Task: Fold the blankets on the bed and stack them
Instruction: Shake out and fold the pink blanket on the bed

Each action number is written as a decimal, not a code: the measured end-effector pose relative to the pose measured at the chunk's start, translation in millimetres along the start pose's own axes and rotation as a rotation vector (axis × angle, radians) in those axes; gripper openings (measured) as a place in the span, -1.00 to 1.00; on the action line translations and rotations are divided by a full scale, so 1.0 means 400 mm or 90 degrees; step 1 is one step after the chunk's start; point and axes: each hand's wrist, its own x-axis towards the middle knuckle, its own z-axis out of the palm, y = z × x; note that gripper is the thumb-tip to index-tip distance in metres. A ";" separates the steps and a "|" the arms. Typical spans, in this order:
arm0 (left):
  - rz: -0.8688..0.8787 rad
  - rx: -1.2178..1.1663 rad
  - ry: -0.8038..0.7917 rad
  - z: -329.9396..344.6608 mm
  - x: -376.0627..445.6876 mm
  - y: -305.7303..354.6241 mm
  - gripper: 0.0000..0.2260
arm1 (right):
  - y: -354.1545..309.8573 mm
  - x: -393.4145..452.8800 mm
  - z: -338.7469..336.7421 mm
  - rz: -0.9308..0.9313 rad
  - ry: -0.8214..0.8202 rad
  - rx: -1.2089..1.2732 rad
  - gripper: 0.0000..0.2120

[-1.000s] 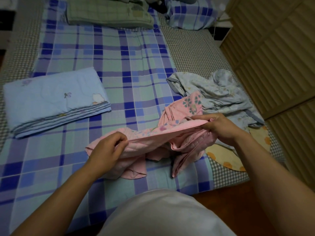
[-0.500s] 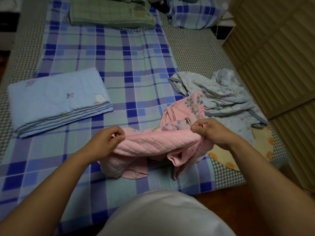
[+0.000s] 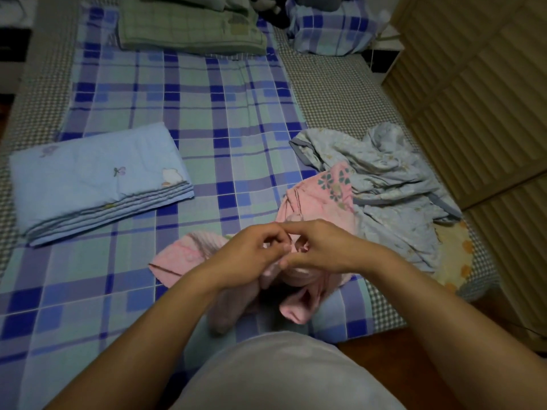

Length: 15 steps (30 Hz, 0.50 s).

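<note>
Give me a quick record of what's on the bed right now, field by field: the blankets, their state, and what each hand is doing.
folded: light blue blanket, lying flat on the left of the bed
in hand: pink blanket, bunched, not yet folded
unfolded: grey-blue blanket, crumpled at the right, partly over the pink one
far end: green checked blanket, folded
left hand: pinching pink fabric
right hand: pinching pink fabric, fingertips meeting the left hand's
surface: plaid bedsheet
</note>
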 end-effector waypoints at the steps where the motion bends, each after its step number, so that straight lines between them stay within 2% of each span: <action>1: 0.004 -0.015 -0.007 -0.001 -0.004 0.007 -0.94 | 0.004 0.001 0.008 0.008 -0.012 0.022 -0.44; 5: 0.003 -0.025 -0.029 0.027 -0.025 0.007 -0.96 | 0.024 -0.003 0.040 0.005 -0.073 -0.032 -0.81; 7: -0.002 -0.010 0.019 0.048 -0.033 -0.013 -0.89 | 0.038 -0.005 0.037 0.027 -0.038 -0.040 -0.84; 9: -0.041 0.107 0.051 0.065 -0.052 -0.051 -0.77 | 0.069 -0.011 0.003 0.085 0.072 -0.053 -0.88; 11: -0.107 0.272 0.081 0.081 -0.082 -0.110 -0.79 | 0.099 -0.023 -0.044 0.176 0.269 -0.011 -0.87; 13: -0.170 0.303 0.139 0.097 -0.112 -0.161 -0.85 | 0.115 -0.033 -0.079 0.240 0.419 0.059 -0.88; 15: -0.181 0.306 0.176 0.102 -0.126 -0.191 -0.89 | 0.123 -0.029 -0.096 0.282 0.461 0.032 -0.88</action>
